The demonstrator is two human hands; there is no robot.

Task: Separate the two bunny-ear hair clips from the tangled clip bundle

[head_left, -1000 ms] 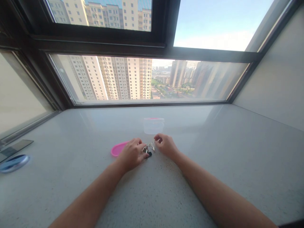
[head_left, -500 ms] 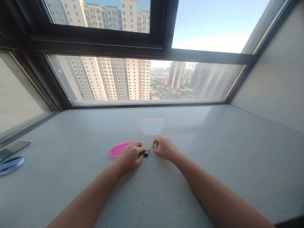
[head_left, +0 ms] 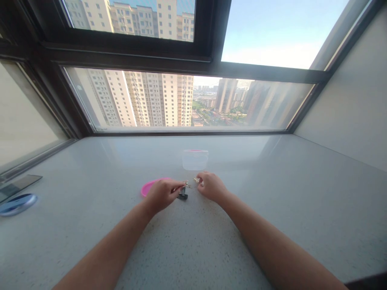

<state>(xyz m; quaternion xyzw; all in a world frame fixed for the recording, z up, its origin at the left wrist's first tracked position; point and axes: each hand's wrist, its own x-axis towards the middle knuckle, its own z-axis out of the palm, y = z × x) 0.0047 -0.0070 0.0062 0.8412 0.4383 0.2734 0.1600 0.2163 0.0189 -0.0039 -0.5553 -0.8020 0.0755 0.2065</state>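
My left hand (head_left: 163, 193) is closed in a pinch on a small shiny metal piece (head_left: 187, 184), its kind too small to make out. Just below those fingertips lies a small black object (head_left: 182, 196) on the pale speckled surface. Across a narrow gap, my right hand (head_left: 211, 187) has its fingers pressed together on another small metal piece (head_left: 195, 180), mostly hidden by the fingers. A pink oval lid or tray (head_left: 147, 187) is partly covered by my left hand. Beyond both hands stands a clear plastic tub (head_left: 195, 161) with a thin pink line at its rim.
At the far left a flat dark rectangular panel (head_left: 19, 187) lies beside a shiny blue oval object (head_left: 18, 204). Dark-framed windows (head_left: 193, 133) border the back of the speckled surface (head_left: 193, 249), and a pale wall (head_left: 347, 108) rises on the right.
My left fingers have risen slightly off the black object, now holding a metal piece above it. My right hand stays nearly in place. The view has shifted slightly.
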